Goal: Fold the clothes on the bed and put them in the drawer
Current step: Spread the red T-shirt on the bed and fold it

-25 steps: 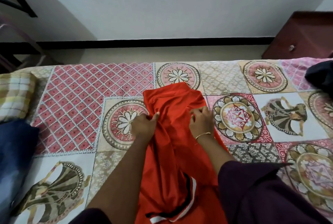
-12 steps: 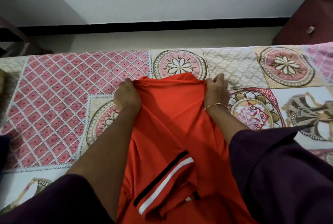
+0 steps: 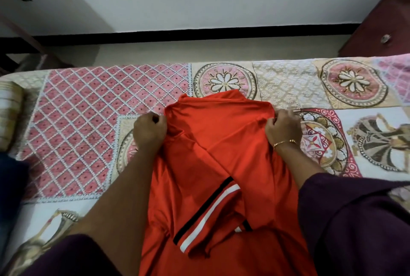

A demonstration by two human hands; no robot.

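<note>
A red shirt (image 3: 217,140) with a black and white sleeve stripe lies lengthwise on the patterned bedspread (image 3: 88,120), its far end spread flat towards the wall. My left hand (image 3: 149,130) grips the shirt's far left corner with curled fingers. At the far right corner my right hand (image 3: 282,128), a gold bangle on its wrist, pinches the cloth. The shirt's near part runs down between my arms and out of the frame.
A dark brown drawer unit (image 3: 381,25) with a round knob stands past the bed at the upper right. A checked pillow (image 3: 8,116) and dark blue cloth (image 3: 11,189) lie at the bed's left edge. Beyond the bed is a strip of floor and a white wall.
Both hands have moved apart and away from me, from the shirt's middle to its far corners, stretching the far end wide and flat. The camera has tipped closer to the bed.
</note>
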